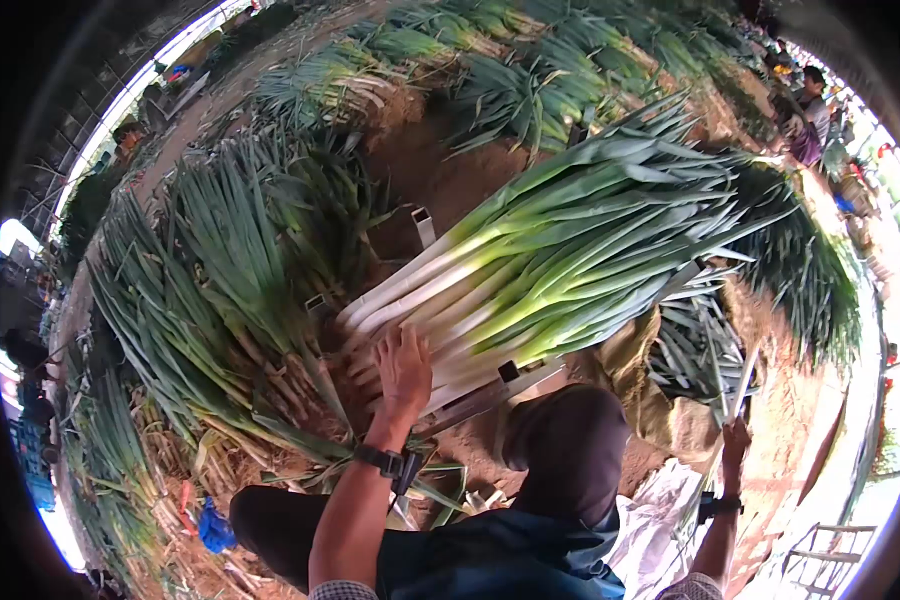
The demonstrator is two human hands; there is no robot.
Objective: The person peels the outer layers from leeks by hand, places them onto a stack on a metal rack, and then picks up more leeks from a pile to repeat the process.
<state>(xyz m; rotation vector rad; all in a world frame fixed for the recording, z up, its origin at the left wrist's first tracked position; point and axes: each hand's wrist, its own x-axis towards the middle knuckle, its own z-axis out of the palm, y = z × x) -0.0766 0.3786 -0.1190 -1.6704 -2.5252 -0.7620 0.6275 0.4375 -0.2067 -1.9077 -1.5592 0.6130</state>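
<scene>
A large bundle of leeks [570, 250] lies in front of me, white stalks toward my left and green leaves fanned out to the upper right. My left hand [405, 372] rests on the white ends with its fingers spread. Out to the right, my right hand [735, 440] is closed around a single leek [742, 385], its pale end pointing up. The bundle lies across a low metal rack [490, 392], whose square tube ends [423, 226] stick up around the stalks.
Untrimmed leeks [220, 270] are heaped on the left, with more piles [540, 90] beyond. Brown sacking [635, 375] and dark leaves lie right of my knee. A white sheet [660, 520] and a blue scrap [215, 525] are on the soil. Another person [810, 115] is far right.
</scene>
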